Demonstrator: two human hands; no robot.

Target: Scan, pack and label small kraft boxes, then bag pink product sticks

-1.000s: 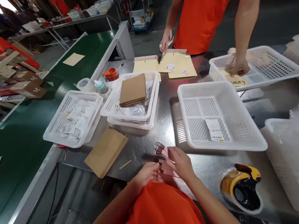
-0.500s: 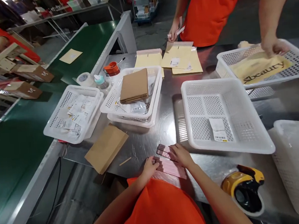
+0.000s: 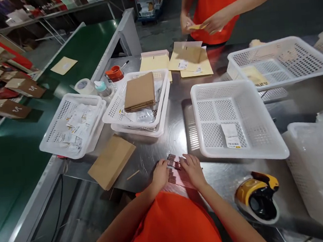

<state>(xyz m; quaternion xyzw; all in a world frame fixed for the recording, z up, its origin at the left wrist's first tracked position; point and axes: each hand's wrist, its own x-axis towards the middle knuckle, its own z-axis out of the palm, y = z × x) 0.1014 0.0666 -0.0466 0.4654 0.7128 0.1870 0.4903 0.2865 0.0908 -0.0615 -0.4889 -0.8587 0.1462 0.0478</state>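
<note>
A small stack of pink packets (image 3: 175, 171) lies flat on the steel table (image 3: 176, 134) right in front of me. My left hand (image 3: 159, 174) rests on its left edge with fingers laid flat. My right hand (image 3: 193, 168) presses on its right side, fingers stretched forward over the packets. A white basket (image 3: 235, 122) with a label inside stands just beyond my right hand.
A brown envelope (image 3: 112, 161) lies left of my hands. Two more white baskets (image 3: 74, 125) (image 3: 137, 104) hold papers and brown envelopes. A yellow and black tape dispenser (image 3: 256, 201) sits to the right. Across the table a person in orange (image 3: 216, 10) handles a yellow item. The green conveyor (image 3: 37, 120) runs along the left.
The pink packets were held up in both hands a second ago; now they lie flat on the table under both hands. The person opposite took a hand out of the far basket.
</note>
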